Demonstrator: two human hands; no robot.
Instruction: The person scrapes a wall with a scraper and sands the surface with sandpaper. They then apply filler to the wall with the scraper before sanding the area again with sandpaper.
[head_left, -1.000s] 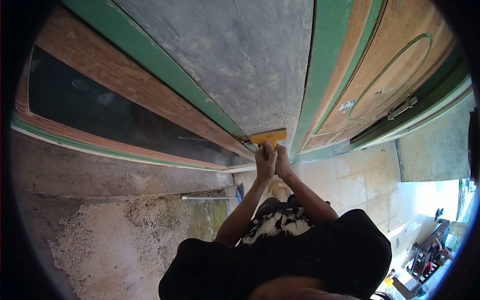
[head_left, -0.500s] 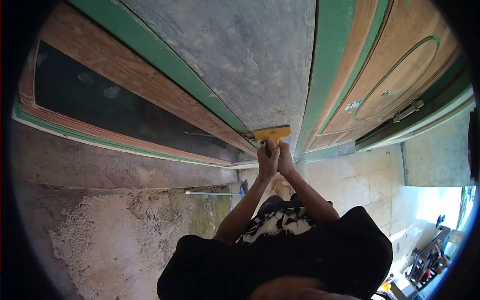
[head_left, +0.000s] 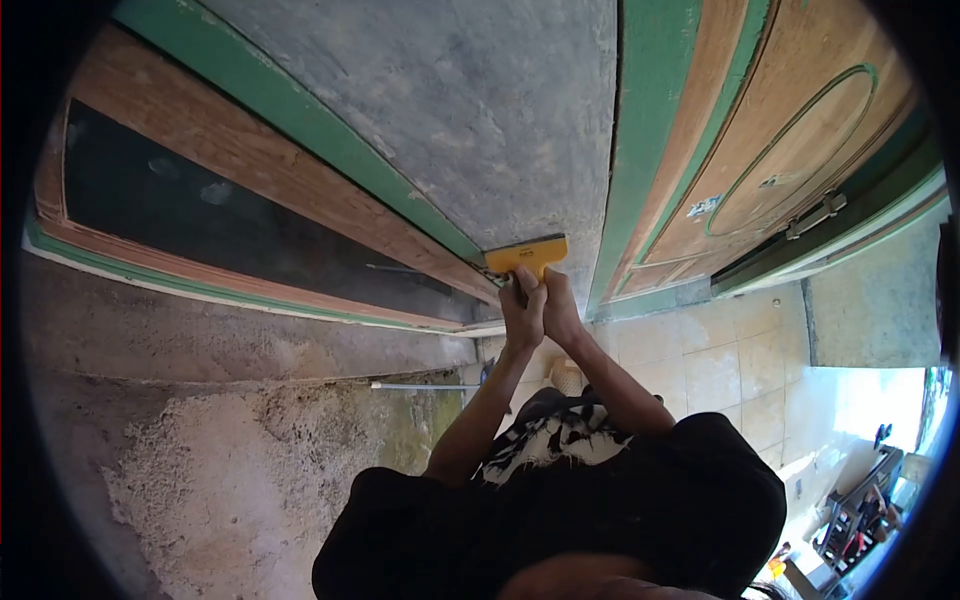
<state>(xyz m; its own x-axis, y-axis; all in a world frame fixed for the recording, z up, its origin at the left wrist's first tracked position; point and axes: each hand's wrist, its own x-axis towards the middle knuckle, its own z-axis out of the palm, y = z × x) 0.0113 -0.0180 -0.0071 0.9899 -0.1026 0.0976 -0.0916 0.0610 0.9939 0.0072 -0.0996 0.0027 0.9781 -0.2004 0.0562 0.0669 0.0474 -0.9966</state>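
Left hand [head_left: 522,308], sitting just right of the wooden window frame [head_left: 250,180] and its green trim [head_left: 300,125], is closed tight round the handle of the yellow scraper [head_left: 527,256]. My fingers curl right over it, so you can't see the handle at all, only the wide yellow head poking out above my knuckles. The blade edge sits against the grey wall panel [head_left: 450,100], with its left corner tucked just beside that green trim. Right hand [head_left: 562,312] is closed on the same handle too, pressed up against the left one.

Feel-wise I'd guess it's a light tool: plastic head, thin stiff blade, nothing fragile about it. The blade edge is the bit to keep fingers off. Grabbing it by the handle close under the head, like this, seems the way to go — two hands give push without the head twisting. Smooth plastic could get slippery with sweaty palms, I reckon.

Further right there's another green strip [head_left: 640,150] and then the wooden door [head_left: 790,150] — well apart from the blade.
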